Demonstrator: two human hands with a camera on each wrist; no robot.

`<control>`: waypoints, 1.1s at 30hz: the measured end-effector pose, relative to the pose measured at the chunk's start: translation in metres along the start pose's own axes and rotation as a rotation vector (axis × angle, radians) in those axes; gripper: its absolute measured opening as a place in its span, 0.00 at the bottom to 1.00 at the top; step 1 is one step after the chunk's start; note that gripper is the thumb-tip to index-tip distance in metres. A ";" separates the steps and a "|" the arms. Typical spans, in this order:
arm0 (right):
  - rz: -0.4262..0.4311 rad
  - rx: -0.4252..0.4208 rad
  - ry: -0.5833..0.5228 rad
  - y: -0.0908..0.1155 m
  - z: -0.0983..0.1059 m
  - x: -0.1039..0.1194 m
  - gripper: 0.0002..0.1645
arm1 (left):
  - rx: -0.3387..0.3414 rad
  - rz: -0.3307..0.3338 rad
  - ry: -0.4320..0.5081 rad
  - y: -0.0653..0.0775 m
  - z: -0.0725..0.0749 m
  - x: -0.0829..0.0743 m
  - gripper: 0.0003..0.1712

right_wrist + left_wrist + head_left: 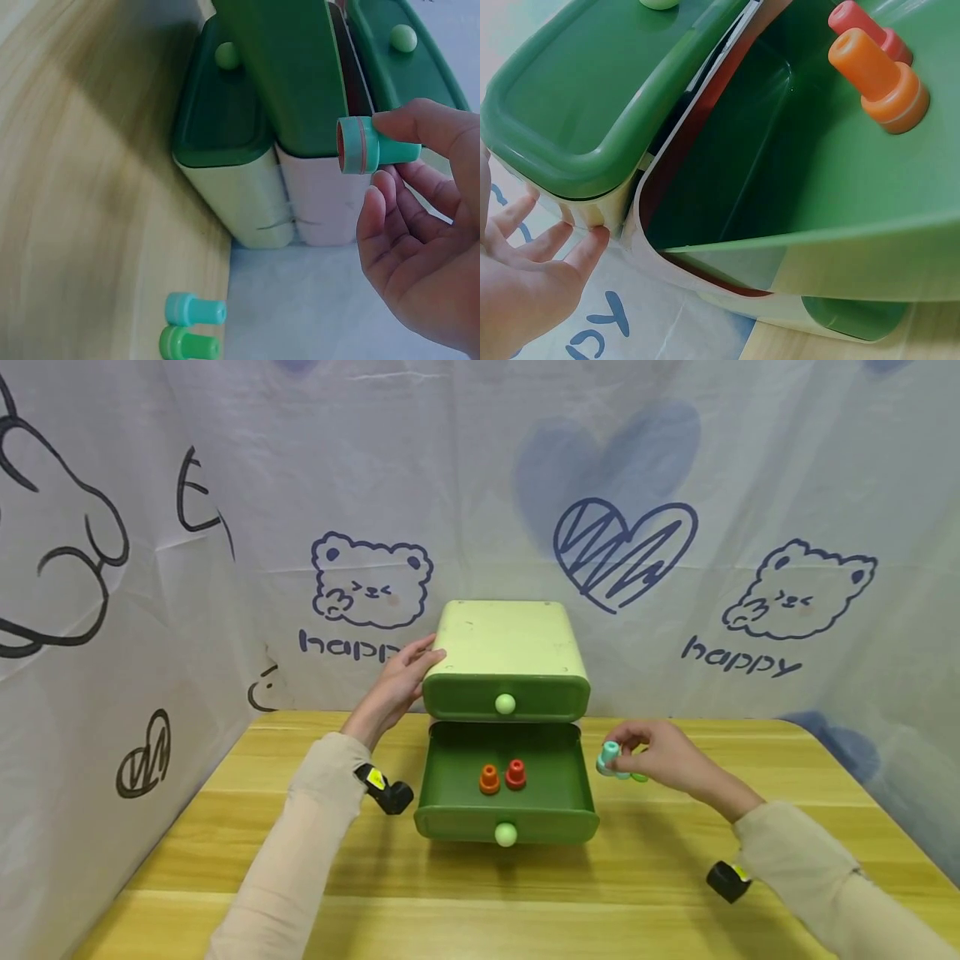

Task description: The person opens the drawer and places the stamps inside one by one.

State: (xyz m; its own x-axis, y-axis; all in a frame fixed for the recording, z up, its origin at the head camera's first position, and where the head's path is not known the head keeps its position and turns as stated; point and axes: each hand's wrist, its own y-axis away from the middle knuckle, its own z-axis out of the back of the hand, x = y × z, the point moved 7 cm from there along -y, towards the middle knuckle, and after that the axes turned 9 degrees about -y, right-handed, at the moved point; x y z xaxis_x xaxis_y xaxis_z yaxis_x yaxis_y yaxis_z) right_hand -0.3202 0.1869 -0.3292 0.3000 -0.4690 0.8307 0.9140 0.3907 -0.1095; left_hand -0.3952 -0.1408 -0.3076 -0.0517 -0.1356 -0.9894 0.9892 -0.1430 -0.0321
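Observation:
My left hand [401, 681] rests with extended fingers against the left side of the drawer unit [506, 639], at its top tier. The drawer [453, 777] below the top one is pulled out. Inside it, an orange peg-shaped piece [489, 780] and a red one [515, 775] stand upright on wide round bases. To the right of the drawer, my right hand [663, 760] pinches a teal peg-shaped piece [379, 146] by its narrow stem between thumb and fingers. In the right wrist view its wide base points away from the palm.
A light blue peg-shaped piece [196, 309] and a green one [189, 343] stand side by side on the wooden table [480, 910], right of the unit. Under the pulled-out drawer is a closed bottom drawer [214, 112]. A printed cloth [480, 468] hangs behind.

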 end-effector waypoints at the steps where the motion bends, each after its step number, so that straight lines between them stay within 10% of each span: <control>1: 0.002 0.005 -0.001 0.000 0.000 0.003 0.11 | 0.001 -0.002 0.001 0.000 0.000 0.000 0.37; 33: 0.086 0.254 0.149 -0.028 -0.036 0.050 0.10 | 0.006 -0.004 0.009 0.001 -0.002 -0.001 0.37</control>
State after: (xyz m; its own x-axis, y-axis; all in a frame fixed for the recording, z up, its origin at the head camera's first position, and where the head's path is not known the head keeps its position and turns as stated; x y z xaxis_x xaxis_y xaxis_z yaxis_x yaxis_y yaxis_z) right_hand -0.3207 0.1244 -0.3041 0.4276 -0.5293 0.7328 0.7915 0.6108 -0.0207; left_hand -0.3937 -0.1389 -0.3071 -0.0542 -0.1265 -0.9905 0.9882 -0.1491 -0.0350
